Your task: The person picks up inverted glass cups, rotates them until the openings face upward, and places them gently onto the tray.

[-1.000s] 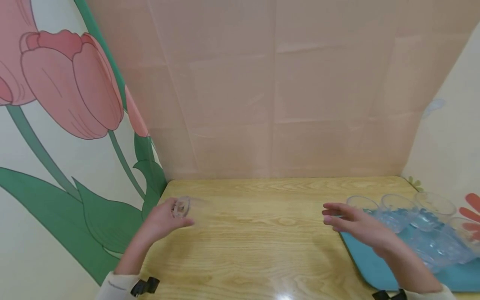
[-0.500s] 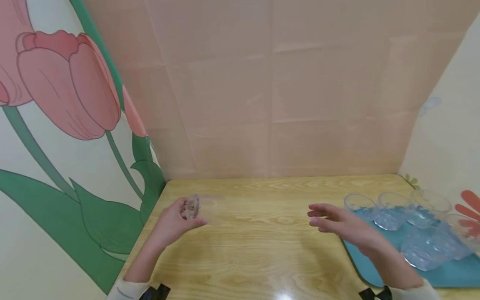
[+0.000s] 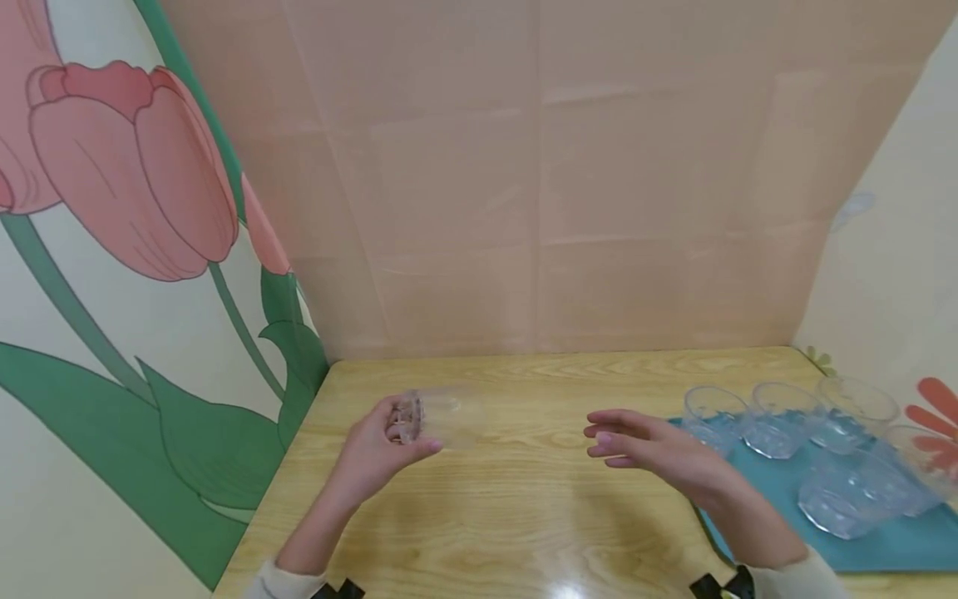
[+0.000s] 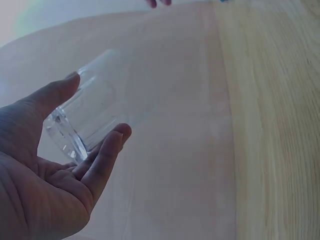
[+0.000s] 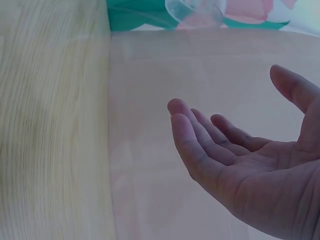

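Note:
My left hand [image 3: 367, 462] grips a clear drinking glass [image 3: 449, 412] near its thick base, above the left part of the table. The glass lies on its side in the hand, its mouth pointing right. In the left wrist view the thumb and fingers curl round the glass [image 4: 95, 107] close to its base. My right hand [image 3: 662, 453] hovers left of the tray, fingers loosely bent and holding nothing. The right wrist view shows this hand [image 5: 245, 167] with its palm bare and thumb spread, while the glass [image 5: 195, 11] appears at the top.
A blue tray [image 3: 891, 556] at the right of the wooden table [image 3: 524, 524] bears several clear glasses [image 3: 778, 428]. A pinkish sheet [image 3: 539, 183] covers the wall behind. Tulip-printed wall [image 3: 135, 183] stands at the left, a pale wall at the right.
My left hand has moved right, bringing the glass with it. The right hand has moved left, away from the tray, so the hands are closer together.

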`<state>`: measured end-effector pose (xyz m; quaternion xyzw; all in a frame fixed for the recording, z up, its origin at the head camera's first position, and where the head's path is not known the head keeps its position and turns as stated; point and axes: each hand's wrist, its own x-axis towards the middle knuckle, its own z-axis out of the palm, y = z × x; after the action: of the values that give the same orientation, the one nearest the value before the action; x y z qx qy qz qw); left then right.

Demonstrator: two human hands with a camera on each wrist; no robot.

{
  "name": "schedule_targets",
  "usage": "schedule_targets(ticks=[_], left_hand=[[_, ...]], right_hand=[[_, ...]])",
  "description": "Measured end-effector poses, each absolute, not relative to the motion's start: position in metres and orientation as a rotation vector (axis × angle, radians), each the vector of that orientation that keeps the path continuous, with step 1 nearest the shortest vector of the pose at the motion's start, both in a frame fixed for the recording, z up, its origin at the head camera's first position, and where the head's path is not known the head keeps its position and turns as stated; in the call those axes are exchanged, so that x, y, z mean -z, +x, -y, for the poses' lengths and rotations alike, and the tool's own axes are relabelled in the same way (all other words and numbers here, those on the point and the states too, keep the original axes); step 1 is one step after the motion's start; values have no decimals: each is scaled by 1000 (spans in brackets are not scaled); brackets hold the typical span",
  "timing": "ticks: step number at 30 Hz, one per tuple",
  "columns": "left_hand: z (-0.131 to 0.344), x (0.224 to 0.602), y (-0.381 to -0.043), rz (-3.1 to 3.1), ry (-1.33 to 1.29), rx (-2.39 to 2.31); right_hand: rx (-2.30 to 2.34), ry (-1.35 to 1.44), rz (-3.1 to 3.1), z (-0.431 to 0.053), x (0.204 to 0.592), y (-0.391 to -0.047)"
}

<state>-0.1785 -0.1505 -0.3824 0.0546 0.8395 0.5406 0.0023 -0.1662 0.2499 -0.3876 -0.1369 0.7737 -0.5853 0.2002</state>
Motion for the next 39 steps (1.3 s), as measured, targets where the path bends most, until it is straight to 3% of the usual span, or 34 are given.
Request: schedule_targets(ticks=[17,39], left_hand=[[113,386,-178,-2293,331,-2036],[79,385,-177,-2159,482,-2108]], right_hand=[[1824,-528,-1891,-217,393,-172],[1871,-627,-1826,-201,385,-174]])
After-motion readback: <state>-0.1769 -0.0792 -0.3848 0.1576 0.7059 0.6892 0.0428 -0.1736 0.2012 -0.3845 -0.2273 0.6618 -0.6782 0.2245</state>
